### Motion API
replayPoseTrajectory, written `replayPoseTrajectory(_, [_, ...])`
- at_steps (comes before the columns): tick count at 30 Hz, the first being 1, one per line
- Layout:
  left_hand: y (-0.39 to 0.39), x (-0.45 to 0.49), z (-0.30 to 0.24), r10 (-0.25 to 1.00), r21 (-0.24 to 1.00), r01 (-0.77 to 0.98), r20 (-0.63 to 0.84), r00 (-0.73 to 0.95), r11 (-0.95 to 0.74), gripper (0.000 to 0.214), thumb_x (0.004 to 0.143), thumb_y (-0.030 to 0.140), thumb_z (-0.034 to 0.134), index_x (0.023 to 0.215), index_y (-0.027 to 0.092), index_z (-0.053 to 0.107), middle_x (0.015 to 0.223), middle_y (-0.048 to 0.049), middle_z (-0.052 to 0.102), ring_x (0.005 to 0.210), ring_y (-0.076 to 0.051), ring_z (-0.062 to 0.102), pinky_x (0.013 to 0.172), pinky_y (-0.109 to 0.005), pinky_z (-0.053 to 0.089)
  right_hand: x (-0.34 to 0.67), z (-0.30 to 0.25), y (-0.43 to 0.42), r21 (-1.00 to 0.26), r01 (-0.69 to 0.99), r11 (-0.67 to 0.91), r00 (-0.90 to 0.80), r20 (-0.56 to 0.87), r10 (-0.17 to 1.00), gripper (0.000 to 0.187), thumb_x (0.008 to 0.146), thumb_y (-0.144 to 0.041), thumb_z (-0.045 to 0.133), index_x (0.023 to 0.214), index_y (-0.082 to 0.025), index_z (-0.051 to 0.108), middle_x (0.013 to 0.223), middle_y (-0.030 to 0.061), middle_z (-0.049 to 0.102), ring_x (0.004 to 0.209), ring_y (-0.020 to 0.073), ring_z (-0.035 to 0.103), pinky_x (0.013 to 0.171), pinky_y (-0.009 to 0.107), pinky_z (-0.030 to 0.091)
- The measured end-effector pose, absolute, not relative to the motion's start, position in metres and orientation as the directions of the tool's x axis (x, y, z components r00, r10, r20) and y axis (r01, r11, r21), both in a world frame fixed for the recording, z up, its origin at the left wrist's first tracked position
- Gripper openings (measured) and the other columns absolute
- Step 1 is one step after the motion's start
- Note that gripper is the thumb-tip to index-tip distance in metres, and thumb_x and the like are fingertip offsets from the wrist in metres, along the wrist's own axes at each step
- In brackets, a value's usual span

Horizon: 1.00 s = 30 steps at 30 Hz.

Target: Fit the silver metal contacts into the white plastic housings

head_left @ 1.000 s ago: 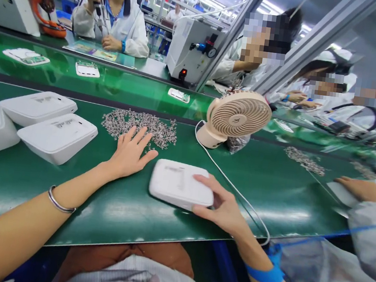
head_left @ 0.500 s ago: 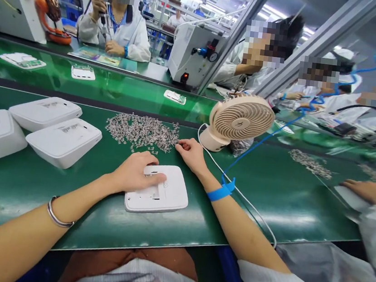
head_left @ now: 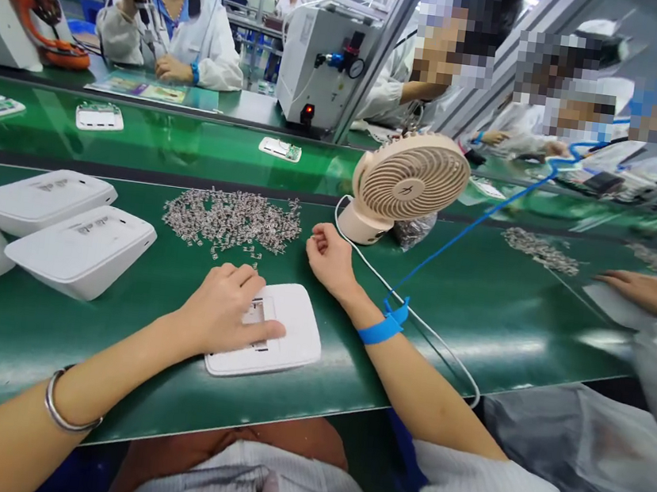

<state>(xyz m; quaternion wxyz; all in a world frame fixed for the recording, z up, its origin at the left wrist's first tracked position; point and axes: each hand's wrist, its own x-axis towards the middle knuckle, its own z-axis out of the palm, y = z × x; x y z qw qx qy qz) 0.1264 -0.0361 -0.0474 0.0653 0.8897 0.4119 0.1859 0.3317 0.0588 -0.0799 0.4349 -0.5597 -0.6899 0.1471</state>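
White case (head_left: 294, 330) pinned under open left hand (head_left: 228, 309); right hand (head_left: 327, 255) curled beside pile of metal bits (head_left: 230, 218), grasp unclear. Fitting apparently pending.

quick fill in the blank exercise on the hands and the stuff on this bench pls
1. The left hand rests on a white housing that lies on a mat coloured ____.
2. The blue strap is on the ____ wrist.
3. The right hand lies curled beside the pile of small metal parts; the beige thing standing just beyond it is a ____.

Missing words: green; right; fan.
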Motion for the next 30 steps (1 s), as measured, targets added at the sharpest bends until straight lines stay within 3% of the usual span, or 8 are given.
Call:
replayPoseTrajectory(5, [-0.058,0.139,-0.047,0.743,0.276,0.689,0.252,0.621,-0.67,0.062,0.077,0.068,0.042,0.087,0.01,0.061,0.079,-0.0092,0.059,0.069,-0.023,0.052,0.066,-0.041,0.044,0.324,-0.063,0.041,-0.765,0.538,0.354,-0.058,0.385,0.921,0.01,0.071,-0.016,0.05,0.078,-0.017,0.056,0.065,-0.0012,0.053,0.056,0.0106,0.046,0.058,0.026,0.042])
replayPoseTrajectory(8, [-0.065,0.144,-0.045,0.747,0.342,0.673,0.171,0.642,-0.656,0.056,0.078,0.063,0.045,0.089,0.01,0.06,0.082,-0.01,0.06,0.07,-0.023,0.052,0.067,-0.041,0.045,0.311,-0.045,0.022,-0.915,0.286,0.286,-0.327,0.187,0.926,0.008,0.072,-0.022,0.057,0.077,-0.016,0.06,0.069,-0.0002,0.059,0.064,0.0114,0.054,0.064,0.027,0.046])
replayPoseTrajectory(11, [-0.067,0.146,-0.043,0.737,0.403,0.645,0.124,0.665,-0.649,0.039,0.086,0.042,0.041,0.094,0.008,0.059,0.087,-0.012,0.061,0.082,-0.025,0.053,0.077,-0.043,0.044,0.297,-0.034,0.012,-0.989,0.127,0.07,-0.723,-0.044,0.69,0.011,0.074,-0.024,0.06,0.08,-0.015,0.063,0.083,0.004,0.066,0.08,0.0148,0.061,0.077,0.031,0.048])
replayPoseTrajectory(13, [-0.068,0.146,-0.041,0.717,0.429,0.619,0.105,0.689,-0.658,0.031,0.085,0.028,0.038,0.097,0.008,0.059,0.088,-0.0119,0.061,0.085,-0.025,0.053,0.08,-0.042,0.043,0.291,-0.035,0.014,-0.993,0.114,-0.014,-0.813,-0.101,0.574,0.01,0.074,-0.024,0.062,0.079,-0.015,0.064,0.097,0.007,0.067,0.096,0.0175,0.061,0.085,0.034,0.046])
replayPoseTrajectory(16, [-0.064,0.145,-0.039,0.691,0.472,0.587,0.069,0.719,-0.658,0.029,0.083,0.021,0.037,0.099,0.011,0.059,0.086,-0.0093,0.06,0.079,-0.022,0.053,0.075,-0.037,0.044,0.289,-0.045,0.028,-0.997,0.066,0.035,-0.679,-0.019,0.734,0.01,0.07,-0.025,0.066,0.075,-0.017,0.064,0.101,0.0059,0.067,0.104,0.0182,0.058,0.092,0.036,0.042])
replayPoseTrajectory(20, [-0.048,0.139,-0.039,0.778,0.493,0.656,0.071,0.624,-0.571,0.025,0.086,0.026,0.038,0.097,0.015,0.059,0.088,-0.0061,0.062,0.08,-0.019,0.056,0.076,-0.035,0.043,0.301,-0.05,0.041,-0.986,0.051,0.159,-0.367,0.129,0.921,0.016,0.066,-0.028,0.069,0.078,-0.018,0.065,0.073,-0.0004,0.065,0.073,0.0135,0.06,0.078,0.033,0.047])
replayPoseTrajectory(27, [-0.037,0.131,-0.035,0.975,0.456,0.862,0.104,0.197,-0.223,0.034,0.089,0.036,0.034,0.103,0.011,0.052,0.071,-0.0061,0.061,0.064,-0.02,0.056,0.056,-0.03,0.04,0.321,-0.025,0.024,-0.931,0.205,0.302,-0.189,0.265,0.946,0.012,0.064,-0.024,0.069,0.071,-0.018,0.061,0.063,-0.002,0.058,0.059,0.0103,0.054,0.057,0.025,0.045])
replayPoseTrajectory(30, [-0.041,0.13,-0.03,0.92,0.313,0.887,0.304,0.246,-0.341,0.031,0.089,0.025,0.031,0.103,0.014,0.056,0.076,-0.0074,0.064,0.066,-0.019,0.055,0.062,-0.033,0.04,0.326,-0.019,0.019,-0.906,0.233,0.353,-0.157,0.323,0.933,0.009,0.066,-0.024,0.068,0.067,-0.019,0.06,0.065,-0.0017,0.058,0.061,0.0107,0.054,0.058,0.026,0.046])
